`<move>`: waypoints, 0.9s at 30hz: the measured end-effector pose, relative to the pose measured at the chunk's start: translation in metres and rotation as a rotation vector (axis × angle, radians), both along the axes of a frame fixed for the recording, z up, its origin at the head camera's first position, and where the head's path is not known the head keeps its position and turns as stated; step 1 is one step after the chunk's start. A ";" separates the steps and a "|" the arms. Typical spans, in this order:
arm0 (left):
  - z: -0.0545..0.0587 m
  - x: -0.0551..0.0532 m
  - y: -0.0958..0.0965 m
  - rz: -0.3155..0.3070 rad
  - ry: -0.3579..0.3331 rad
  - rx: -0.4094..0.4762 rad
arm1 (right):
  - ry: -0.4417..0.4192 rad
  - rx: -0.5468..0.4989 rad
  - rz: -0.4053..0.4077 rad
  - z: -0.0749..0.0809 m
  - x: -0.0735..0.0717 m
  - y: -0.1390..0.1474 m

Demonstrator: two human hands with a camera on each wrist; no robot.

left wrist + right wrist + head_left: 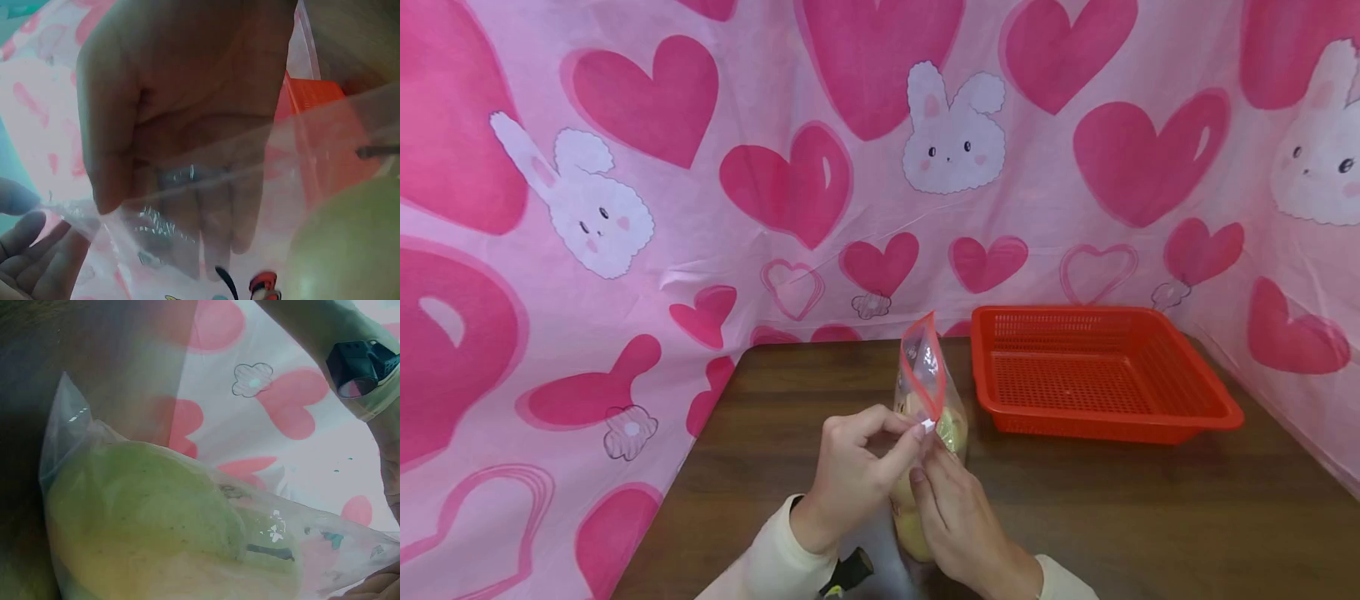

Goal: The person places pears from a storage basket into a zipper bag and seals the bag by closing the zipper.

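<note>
A clear zip bag (916,340) with a red-edged mouth stands on the table, its far part gaping. Yellow-green pears (137,500) fill its lower part; one shows a dark stem. At the near end of the mouth, my left hand (856,467) pinches the bag's white slider (928,426) between thumb and fingers. Against the bag's right side lies my right hand (962,517), its fingers straight. The left wrist view shows the right palm (194,81), with its fingers behind the clear film, and a pear (350,244) at the lower right.
A red plastic basket (1082,423) with perforated walls stands on the brown table (820,375) to the right of the bag. Pink cloth (880,200) printed with hearts and rabbits hangs behind and beside the table. A dark wrist camera (853,570) sits under the left sleeve.
</note>
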State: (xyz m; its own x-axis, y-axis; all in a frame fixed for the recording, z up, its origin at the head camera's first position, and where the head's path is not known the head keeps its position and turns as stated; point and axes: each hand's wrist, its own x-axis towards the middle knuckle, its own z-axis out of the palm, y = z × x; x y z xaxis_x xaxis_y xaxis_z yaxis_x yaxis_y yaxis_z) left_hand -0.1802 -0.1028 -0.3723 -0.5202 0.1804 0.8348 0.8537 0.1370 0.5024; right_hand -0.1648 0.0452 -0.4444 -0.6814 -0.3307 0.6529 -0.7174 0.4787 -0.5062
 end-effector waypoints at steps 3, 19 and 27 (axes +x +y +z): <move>0.002 -0.009 -0.010 -0.013 -0.015 0.001 | 0.073 -0.012 0.038 -0.002 -0.003 0.001; -0.072 -0.162 -0.079 -0.209 -0.627 0.350 | 0.096 -0.123 0.186 -0.010 -0.005 0.018; -0.082 -0.188 -0.061 -0.498 -0.794 0.256 | 0.148 -0.135 0.226 -0.007 -0.014 0.026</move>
State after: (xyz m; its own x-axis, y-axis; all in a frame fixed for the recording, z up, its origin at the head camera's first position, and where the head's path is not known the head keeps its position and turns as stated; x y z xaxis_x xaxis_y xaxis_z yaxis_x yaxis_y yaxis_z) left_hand -0.3683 -0.1639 -0.4540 -0.8621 0.3944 0.3183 0.1839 -0.3417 0.9216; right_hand -0.1786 0.0708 -0.4514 -0.4949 -0.3670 0.7877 -0.8686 0.2339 -0.4367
